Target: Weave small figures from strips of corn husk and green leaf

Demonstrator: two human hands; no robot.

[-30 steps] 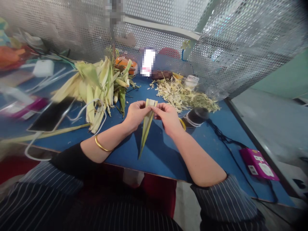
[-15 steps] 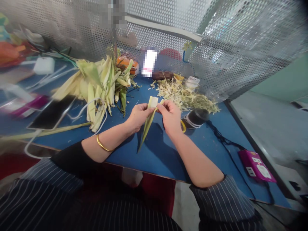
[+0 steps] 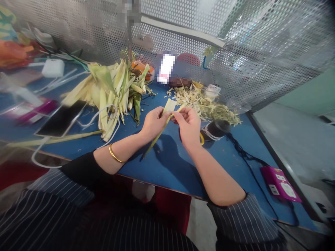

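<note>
Above the middle of the blue table (image 3: 146, 167), both hands hold one pale green strip of corn husk (image 3: 160, 134). My left hand (image 3: 154, 122) pinches it between thumb and fingers, with a broad pale end standing up past the fingertips. My right hand (image 3: 188, 126) is closed on the husk beside it, thumb against the fingers, almost touching the left thumb. The narrow tail of the strip hangs down to the left under my left hand. Part of the strip is hidden by the fingers.
Left lies a husk heap (image 3: 107, 90) with a phone (image 3: 61, 118) and white cable. Behind my right hand are shredded scraps (image 3: 191, 99). A black thread spool (image 3: 217, 129) and a yellow-handled tool (image 3: 201, 138) sit close to my right wrist; a purple power strip (image 3: 281, 184) lies right.
The view has shifted slightly. The husk's tail has swung further left and slants more, and my hands have turned a little around the strip, with the right fingers folded closer over it.
</note>
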